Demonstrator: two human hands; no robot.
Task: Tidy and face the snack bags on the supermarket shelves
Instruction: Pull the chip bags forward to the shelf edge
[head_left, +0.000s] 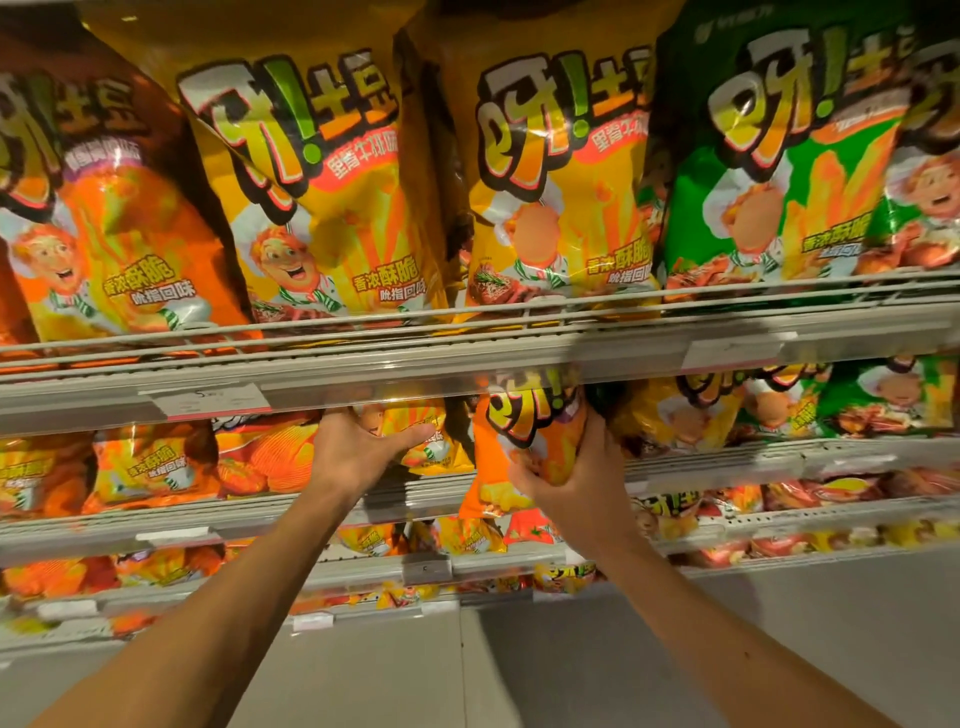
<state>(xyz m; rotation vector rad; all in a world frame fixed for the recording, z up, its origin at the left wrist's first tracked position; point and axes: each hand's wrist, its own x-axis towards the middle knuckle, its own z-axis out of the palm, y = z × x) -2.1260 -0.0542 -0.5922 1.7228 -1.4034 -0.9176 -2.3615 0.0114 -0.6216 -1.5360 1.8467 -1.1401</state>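
1. Gripping the orange snack bag (524, 447), your right hand (576, 483) has its fingers curled round the bag's lower right side, while your left hand (358, 452) lies with thumb spread against a yellow bag (415, 431) on the second shelf (whether those fingers pinch it or merely press it, I cannot tell; they are hidden behind the shelf lip).

2. That orange bag stands upright at the front of the second shelf, its top tucked under the price rail (363, 384) of the shelf above and its bottom hanging below the shelf edge.

3. You look to be in the middle of seating one bag into its row; most of the facing on this shelf seems yet to do.

4. Next, you will likely need to lift the bag's base over the front wire (727, 467) and push it back square, label forward.

5. Watch the rail overhead: it leaves little room, and the bag top could crumple against it.

6. Around you, large yellow bags (561, 182) and a green bag (779, 171) stand on the upper shelf, with smaller packs on the lower shelves (156, 540).
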